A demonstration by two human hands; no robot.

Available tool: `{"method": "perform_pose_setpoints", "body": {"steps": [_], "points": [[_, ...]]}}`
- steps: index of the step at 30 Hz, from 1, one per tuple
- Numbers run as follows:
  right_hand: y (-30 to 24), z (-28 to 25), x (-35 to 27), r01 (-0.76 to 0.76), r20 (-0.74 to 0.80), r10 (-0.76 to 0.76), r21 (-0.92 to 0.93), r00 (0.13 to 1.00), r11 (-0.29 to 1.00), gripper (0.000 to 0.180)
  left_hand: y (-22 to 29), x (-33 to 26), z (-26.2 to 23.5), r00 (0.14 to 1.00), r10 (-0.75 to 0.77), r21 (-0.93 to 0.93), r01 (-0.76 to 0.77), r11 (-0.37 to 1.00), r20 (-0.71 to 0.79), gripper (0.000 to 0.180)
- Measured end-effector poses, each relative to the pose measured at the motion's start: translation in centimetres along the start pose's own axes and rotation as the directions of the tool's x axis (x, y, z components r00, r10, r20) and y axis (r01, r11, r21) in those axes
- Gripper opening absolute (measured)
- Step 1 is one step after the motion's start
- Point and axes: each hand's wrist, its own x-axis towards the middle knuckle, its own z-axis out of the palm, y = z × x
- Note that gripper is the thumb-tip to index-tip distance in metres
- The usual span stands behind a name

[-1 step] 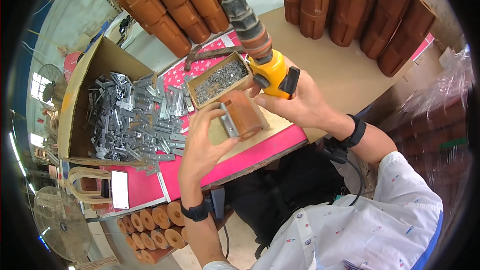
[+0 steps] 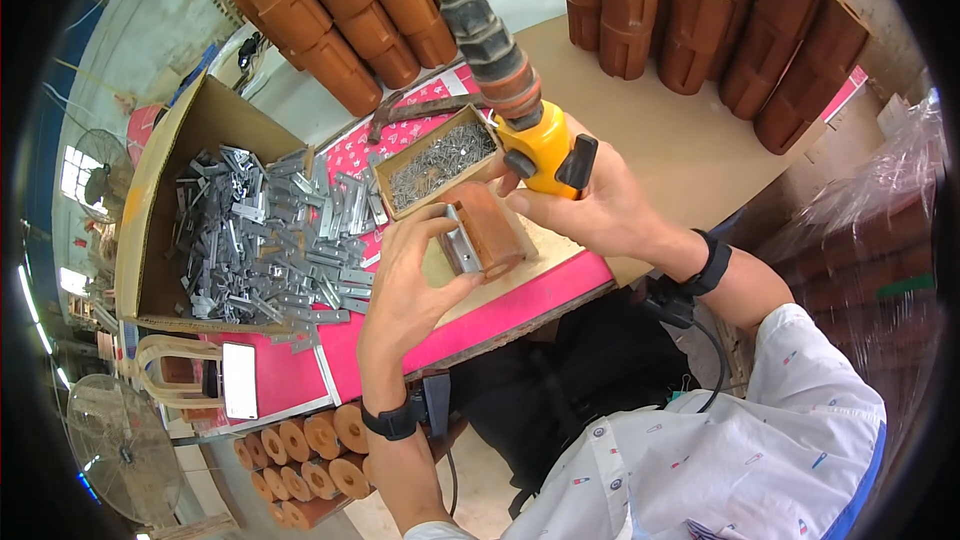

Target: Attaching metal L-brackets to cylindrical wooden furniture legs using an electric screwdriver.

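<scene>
There on the tabletop (image 2: 578, 278) lies a reddish-brown block (image 2: 492, 232), silvery metal strip (image 2: 462, 253) at its left side, yellow power tool (image 2: 542, 148) slanting near it.

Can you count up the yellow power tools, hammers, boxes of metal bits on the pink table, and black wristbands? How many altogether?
Yellow power tool: 1, in the right hand
Hammer: 1
Boxes of metal bits: 2, a big cardboard box and a small box
Black wristbands: 2, one on each wrist
Total: 6
</scene>
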Motion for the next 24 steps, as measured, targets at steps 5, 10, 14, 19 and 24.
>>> {"method": "perform_pose_setpoints", "body": {"steps": [5,10,14,19,24], "points": [[0.1,0.4,0.2,0.028,0.017,-0.028,-0.016,0.999,0.999,0.044,0.4,0.6,-0.1,0.997,0.031,0.103,-0.038,0.994,0.065,0.051],[-0.3,0.2,0.2,-0.002,0.038,0.003,-0.033,0.999,0.999,0.043,0.9,0.6,0.2,0.995,0.066,0.161,-0.078,0.984,0.079,0.051],[-0.2,0.5,0.2,0.043,0.002,-0.043,0.009,0.999,0.999,0.040,0.6,0.2,0.9,0.999,0.032,0.146,-0.037,0.989,0.034,0.053],[-0.4,0.2,0.4,0.018,0.059,-0.017,-0.010,0.998,1.000,0.042,-0.3,-0.7,2.2,0.999,0.012,0.062,-0.008,0.998,-0.051,0.054],[-0.3,0.1,0.4,-0.033,0.118,0.037,-0.038,0.992,0.999,0.046,-0.2,-0.7,2.5,0.993,0.070,0.212,-0.049,0.976,-0.095,0.056]]}}
